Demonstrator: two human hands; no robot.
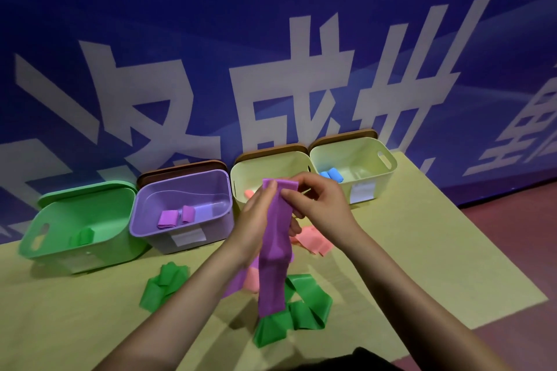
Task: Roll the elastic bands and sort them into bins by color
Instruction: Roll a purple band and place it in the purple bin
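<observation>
above the mat: purple band ready to roll

above the yellow mat (407, 250), purple band (272, 265) dangling, top end pinched by left hand (256, 220) and right hand (319, 205). probably light, limp, stretchy; best gripped at the top edge, rolled tight, then into purple bin (180, 238).

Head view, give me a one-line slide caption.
Both hands pinch a purple band at its top, above loose bands, before four bins.
</observation>
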